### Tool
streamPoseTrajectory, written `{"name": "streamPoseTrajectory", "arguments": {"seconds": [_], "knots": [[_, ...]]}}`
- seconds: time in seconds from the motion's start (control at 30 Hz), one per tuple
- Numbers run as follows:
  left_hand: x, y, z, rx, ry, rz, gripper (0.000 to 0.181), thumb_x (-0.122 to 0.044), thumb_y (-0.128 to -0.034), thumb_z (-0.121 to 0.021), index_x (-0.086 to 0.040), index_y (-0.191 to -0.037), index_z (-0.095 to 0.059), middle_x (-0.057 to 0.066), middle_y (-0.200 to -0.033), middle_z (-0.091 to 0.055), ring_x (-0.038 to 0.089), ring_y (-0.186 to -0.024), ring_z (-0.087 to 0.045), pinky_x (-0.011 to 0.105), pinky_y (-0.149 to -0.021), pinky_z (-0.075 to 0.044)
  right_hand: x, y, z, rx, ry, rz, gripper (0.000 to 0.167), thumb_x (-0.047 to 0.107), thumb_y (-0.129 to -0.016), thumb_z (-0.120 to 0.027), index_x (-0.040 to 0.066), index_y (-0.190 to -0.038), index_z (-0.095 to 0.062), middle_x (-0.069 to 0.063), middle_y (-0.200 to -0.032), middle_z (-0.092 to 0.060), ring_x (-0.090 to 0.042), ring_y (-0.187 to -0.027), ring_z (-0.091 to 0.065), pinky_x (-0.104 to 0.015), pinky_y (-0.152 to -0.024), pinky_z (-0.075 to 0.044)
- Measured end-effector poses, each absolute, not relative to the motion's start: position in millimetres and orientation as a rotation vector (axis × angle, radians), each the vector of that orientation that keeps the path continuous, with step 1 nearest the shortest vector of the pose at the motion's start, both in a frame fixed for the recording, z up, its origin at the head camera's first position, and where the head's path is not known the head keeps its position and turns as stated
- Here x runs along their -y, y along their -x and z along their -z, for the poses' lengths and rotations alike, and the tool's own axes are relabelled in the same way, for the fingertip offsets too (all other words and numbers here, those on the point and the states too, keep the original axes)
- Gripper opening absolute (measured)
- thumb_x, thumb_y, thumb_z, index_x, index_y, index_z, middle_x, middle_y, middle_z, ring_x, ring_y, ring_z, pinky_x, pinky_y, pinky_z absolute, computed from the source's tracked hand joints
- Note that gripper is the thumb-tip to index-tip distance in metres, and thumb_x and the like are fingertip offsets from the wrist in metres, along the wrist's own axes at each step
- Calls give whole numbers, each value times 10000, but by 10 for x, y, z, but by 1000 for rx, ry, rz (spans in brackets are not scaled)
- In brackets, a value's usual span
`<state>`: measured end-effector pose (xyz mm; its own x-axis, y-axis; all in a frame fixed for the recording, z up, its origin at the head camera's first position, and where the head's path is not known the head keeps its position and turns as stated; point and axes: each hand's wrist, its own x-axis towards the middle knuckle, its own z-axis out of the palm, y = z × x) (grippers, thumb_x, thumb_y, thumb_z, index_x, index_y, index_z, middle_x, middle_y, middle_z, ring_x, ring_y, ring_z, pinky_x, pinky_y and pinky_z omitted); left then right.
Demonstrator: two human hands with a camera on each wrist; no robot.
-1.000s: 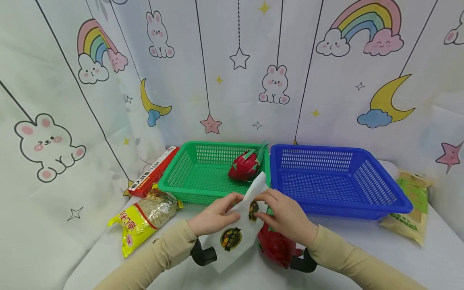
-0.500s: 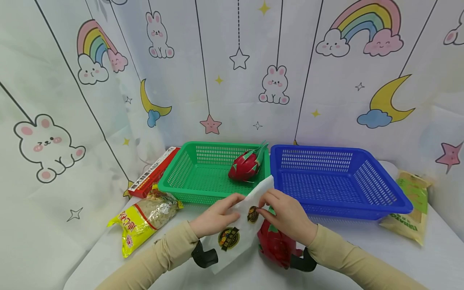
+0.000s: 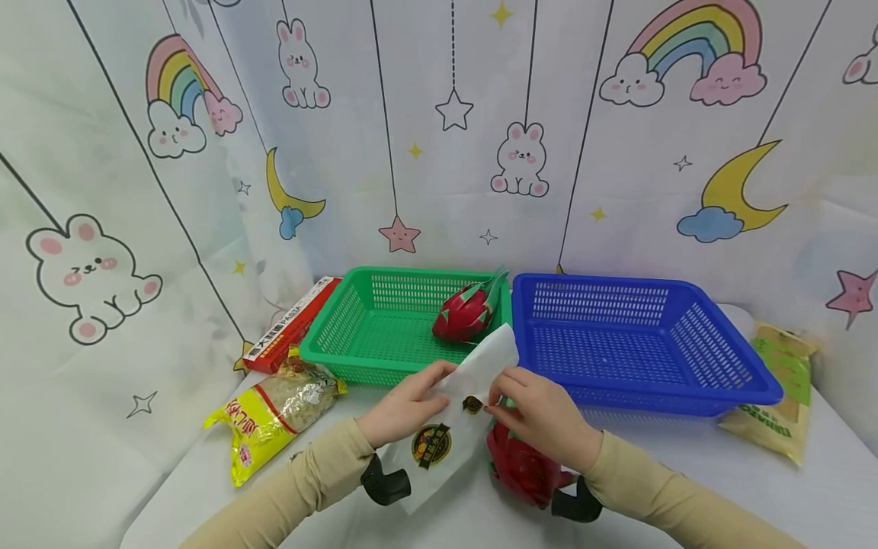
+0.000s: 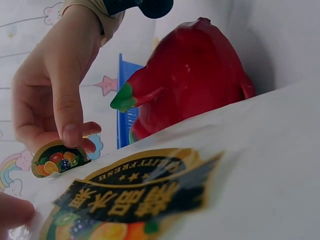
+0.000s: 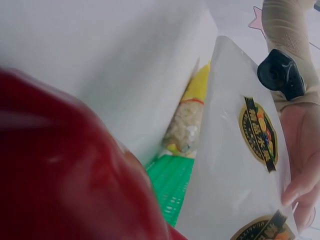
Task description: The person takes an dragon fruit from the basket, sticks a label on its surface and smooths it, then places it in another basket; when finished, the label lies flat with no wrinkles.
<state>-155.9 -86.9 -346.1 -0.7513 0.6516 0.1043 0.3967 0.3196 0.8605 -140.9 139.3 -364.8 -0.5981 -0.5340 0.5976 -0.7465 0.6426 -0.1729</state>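
Observation:
A white sticker sheet [image 3: 446,476] with round black-and-gold fruit labels stands tilted between my hands. My left hand [image 3: 405,408] grips its left edge, thumb on the face that shows. With thumb and fingers my right hand [image 3: 549,419] pinches the edge of the upper sticker [image 4: 60,159], which looks partly lifted from the sheet. A larger sticker [image 3: 432,446] lies flat lower down. Right behind the sheet, under my right hand, a red dragon fruit [image 3: 524,469] sits on the table; its upper part is partly hidden. In the right wrist view this dragon fruit [image 5: 65,170] looms close.
A green basket [image 3: 398,370] holds another dragon fruit [image 3: 463,314]. Beside it stands a blue basket [image 3: 645,396]. At left lie a red pasta box [image 3: 291,328] and a yellow-ended clear food bag [image 3: 274,412]; at right, a green-and-beige bag [image 3: 778,396]. A printed curtain [image 3: 439,175] hangs behind.
My right hand has shifted slightly downward, and the upper sticker now looks bent where the fingertips pinch it. The sheet's top corner has swung a little right. My left hand has barely moved.

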Motion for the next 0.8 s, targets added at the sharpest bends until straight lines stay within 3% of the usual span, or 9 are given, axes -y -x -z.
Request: {"name": "streamPoseTrajectory", "arguments": {"seconds": [0.4,0.8], "knots": [[903,1569,3496,-2373,-872,-1462,353,-50,-947,-426,-63,-1300,-423,168,-1264,-510,272,-1062,-555,366,-859,-474,-1411,1368,3667,2385,-1015,-560,258,108,-683,-805,170,-799,-584,57,-806,-591,-99,-740,-624,-217,-655,-543],[960,1588,3550,-2386,-807,-1524,365,-35,-937,-436,-45,-1302,-418,182,-1271,-506,286,-1073,-547,380,-873,-467,-1445,1351,3686,2354,-1040,-551,260,89,-677,-806,167,-793,-587,71,-773,-572,-79,-689,-577,-192,-620,-522]]}}
